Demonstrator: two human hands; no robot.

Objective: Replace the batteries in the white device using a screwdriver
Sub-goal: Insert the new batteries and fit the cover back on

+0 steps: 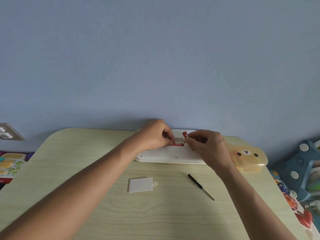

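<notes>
Both forearms fill the near foreground, reaching forward over the pale wood-grain table [103,213] to the far edge; there the white device [166,154] lies flat on its face, its long body parallel to the wall, with its battery bay open near the top edge. Red batteries [177,144] can be seen seated in the bay; the left hand [154,135] is pressed over the bay's left end, fingertips curled down onto them, though whether one is actually pinched cannot be told. A single red battery [185,134] is held upright just above the bay's right end, nipped between thumb and forefinger of the right hand [206,144].

Each cell is judged small, rigid, smooth and apt to roll; it is best taken by its sides near one end, so that the other end can be tipped against the spring contact. The device shell is judged light, hard plastic, likely to slide unless steadied from above.

Nearer the camera, the removed white battery cover [140,185] lies flat on the table; well to its right the black-handled screwdriver [200,186] is laid down untouched. A translucent bear-faced case [247,156] rests just beside the device's right end; toys crowd both sides below the table.
</notes>
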